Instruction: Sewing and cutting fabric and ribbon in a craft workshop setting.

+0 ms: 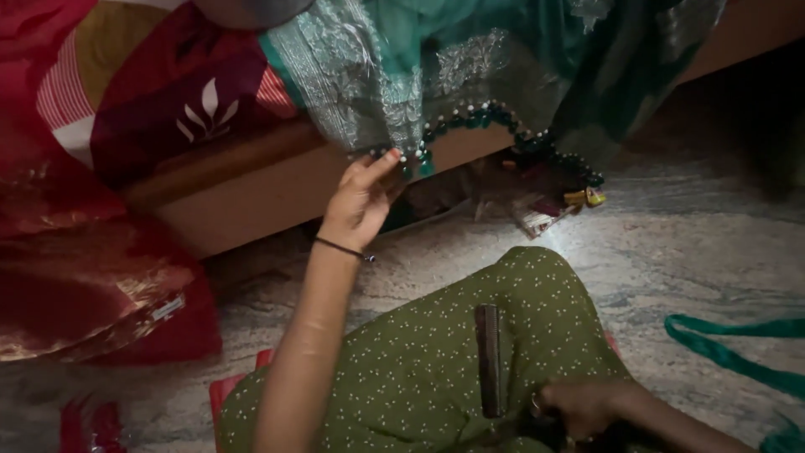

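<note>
Pinching the beaded edge (470, 117) of the green fabric (436, 59), her left hand (360, 197) is working best gently; right hand (587, 407) seemingly gripping something dark.

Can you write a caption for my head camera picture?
Left hand pinches the green cloth's beaded edge; a dark comb rests on the lap.

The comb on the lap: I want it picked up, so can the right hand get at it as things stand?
Probably yes. The right hand rests beside the lower end of the comb, which lies uncovered on the green dress.
</note>
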